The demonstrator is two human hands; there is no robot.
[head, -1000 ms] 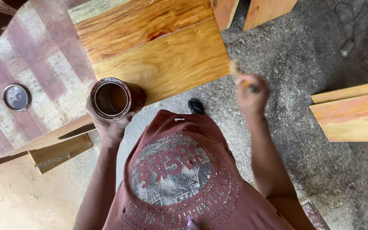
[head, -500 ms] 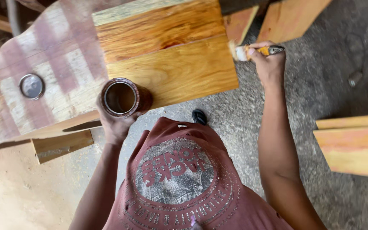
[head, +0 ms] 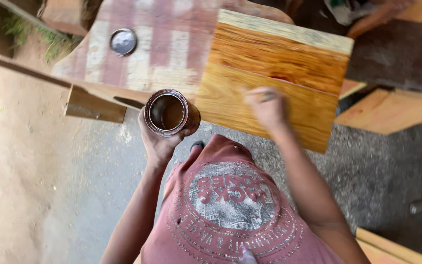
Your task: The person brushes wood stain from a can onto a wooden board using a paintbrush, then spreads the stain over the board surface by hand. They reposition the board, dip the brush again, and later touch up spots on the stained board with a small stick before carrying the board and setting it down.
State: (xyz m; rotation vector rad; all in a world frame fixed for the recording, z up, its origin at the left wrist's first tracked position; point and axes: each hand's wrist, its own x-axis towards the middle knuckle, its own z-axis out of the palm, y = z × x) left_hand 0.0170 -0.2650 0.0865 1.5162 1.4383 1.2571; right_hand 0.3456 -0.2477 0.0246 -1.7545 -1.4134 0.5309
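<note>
My left hand (head: 158, 144) grips a round open tin (head: 170, 113) with brown liquid inside, held upright just off the near edge of a striped red-and-white tabletop (head: 162, 44). My right hand (head: 268, 106) is motion-blurred over the near half of a glossy orange-brown wooden board (head: 299, 63) that lies on the tabletop. Its fingers are closed around a small paintbrush, seen only as a pale smear by the fingers. My reddish printed shirt (head: 230, 215) fills the bottom of the view.
A round metal lid (head: 123, 41) lies on the tabletop's far left. A wooden bracket (head: 94, 105) juts out under the table edge. More finished boards lie on the grey gravel floor at right (head: 391, 110) and bottom right (head: 391, 249). Sandy ground lies at left.
My right hand has swung from beyond the board's right edge back over its near half. The tin stays in my left hand. The view has shifted toward the table.
</note>
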